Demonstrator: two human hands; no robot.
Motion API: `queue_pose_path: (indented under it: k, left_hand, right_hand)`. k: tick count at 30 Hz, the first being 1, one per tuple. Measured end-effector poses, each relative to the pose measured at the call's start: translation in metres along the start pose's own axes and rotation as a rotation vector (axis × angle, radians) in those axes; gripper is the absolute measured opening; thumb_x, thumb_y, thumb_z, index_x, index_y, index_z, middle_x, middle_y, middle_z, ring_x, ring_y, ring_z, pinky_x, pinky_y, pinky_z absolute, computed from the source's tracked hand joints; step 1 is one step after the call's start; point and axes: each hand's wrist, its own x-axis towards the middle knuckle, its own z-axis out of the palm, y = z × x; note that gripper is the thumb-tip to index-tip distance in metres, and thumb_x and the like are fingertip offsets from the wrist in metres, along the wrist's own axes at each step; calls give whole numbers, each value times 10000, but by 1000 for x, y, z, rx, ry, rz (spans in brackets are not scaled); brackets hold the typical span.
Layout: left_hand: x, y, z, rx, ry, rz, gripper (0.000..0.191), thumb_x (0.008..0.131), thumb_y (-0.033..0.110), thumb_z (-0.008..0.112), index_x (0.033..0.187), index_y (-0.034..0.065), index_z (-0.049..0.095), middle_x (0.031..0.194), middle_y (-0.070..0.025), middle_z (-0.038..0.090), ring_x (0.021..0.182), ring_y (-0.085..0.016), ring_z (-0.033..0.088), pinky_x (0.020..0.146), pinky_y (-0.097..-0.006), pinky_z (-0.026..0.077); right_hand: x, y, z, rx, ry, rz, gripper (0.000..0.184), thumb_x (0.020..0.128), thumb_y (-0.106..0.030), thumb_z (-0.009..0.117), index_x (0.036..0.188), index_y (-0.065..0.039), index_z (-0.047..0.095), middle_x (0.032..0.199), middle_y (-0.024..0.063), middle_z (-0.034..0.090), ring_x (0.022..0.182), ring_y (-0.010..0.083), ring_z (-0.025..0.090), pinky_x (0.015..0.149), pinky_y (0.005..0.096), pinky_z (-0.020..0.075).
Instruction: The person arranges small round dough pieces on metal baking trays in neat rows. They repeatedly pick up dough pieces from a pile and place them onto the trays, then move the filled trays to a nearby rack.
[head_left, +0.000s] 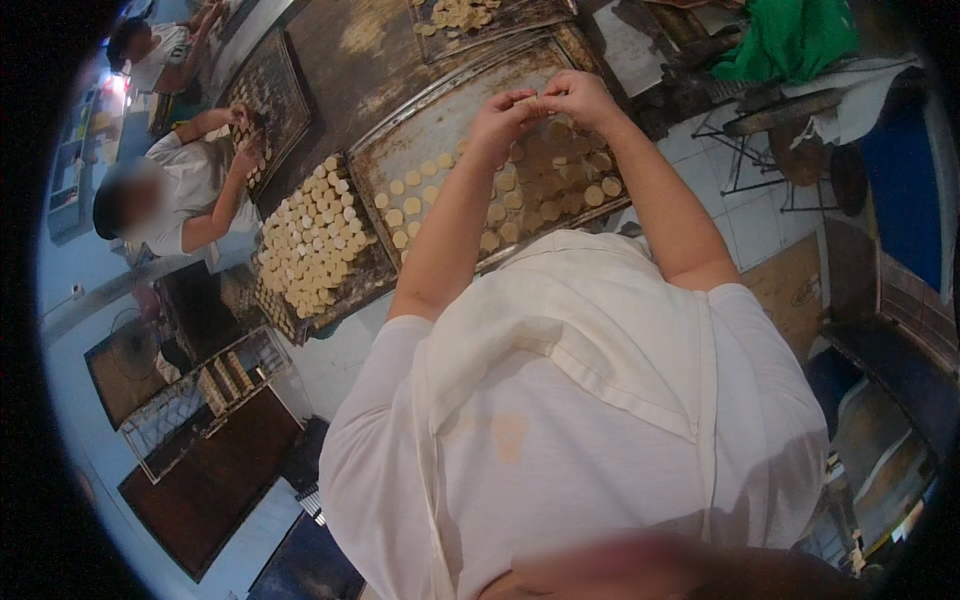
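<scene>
My left hand (501, 126) and my right hand (583, 99) meet over the far side of a metal baking tray (442, 120). Pinched between the fingertips of both is a small pale dough piece (531, 100), mostly hidden by the fingers. Spaced rows of round dough pieces (412, 205) lie on the tray's left part. More dough rounds (594, 196) sit closer together on its right part, beneath my hands, some in the shadow of my arms. My left forearm covers part of the rows.
Left of my tray, a dark tray (373, 264) bears a dense heap of dough rounds (315, 240). Flat dough pieces (461, 13) lie on another tray at the far edge. A co-worker (202, 176) handles pieces over a tray (289, 97); another person (161, 56) works beyond. Green cloth (795, 37) hangs at right.
</scene>
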Motion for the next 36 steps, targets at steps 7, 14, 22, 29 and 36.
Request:
queue_pose_path:
  k: [7, 14, 22, 29, 36]
  left_hand:
    - [-1, -1, 3, 1, 47, -25, 336, 921, 123, 715, 1212, 6, 594, 1140, -122, 653, 1014, -248, 688, 892, -343, 563]
    - [-27, 12, -22, -99, -34, -13, 395, 917, 109, 716, 1261, 3, 552, 1143, -113, 632, 1056, -261, 674, 914, -349, 558]
    - [-92, 28, -81, -158, 114, 62, 396, 918, 101, 705, 1258, -10, 532, 1126, -135, 647, 976, -250, 695, 843, -309, 572]
    - [-177, 31, -186, -53, 427, 152, 362, 960, 165, 664, 1271, 13, 557, 1145, -86, 637, 1015, -233, 695, 782, -281, 558]
    - [-248, 33, -274, -189, 569, 281, 326, 954, 48, 634, 1265, 9, 545, 1174, -107, 619, 1095, -226, 660, 892, -280, 545]
  right_hand:
    - [-9, 4, -20, -480, 144, 119, 289, 744, -290, 796, 831, -18, 745, 868, 134, 649, 820, 293, 657, 742, 427, 541]
    - [-3, 3, -10, -280, 155, 87, 329, 742, -320, 844, 840, -33, 716, 917, 118, 617, 865, 288, 640, 782, 429, 531]
    - [19, -44, 102, 169, -183, 7, 373, 753, -346, 853, 838, -11, 713, 855, 69, 611, 823, 183, 622, 701, 369, 489]
    - [40, -98, 185, -663, -159, -111, 218, 821, -227, 759, 873, -15, 746, 1021, 99, 619, 908, 257, 632, 793, 393, 517]
    - [82, -97, 305, -331, -308, -152, 294, 774, -339, 771, 803, -48, 741, 1053, 127, 649, 881, 338, 649, 792, 462, 544]
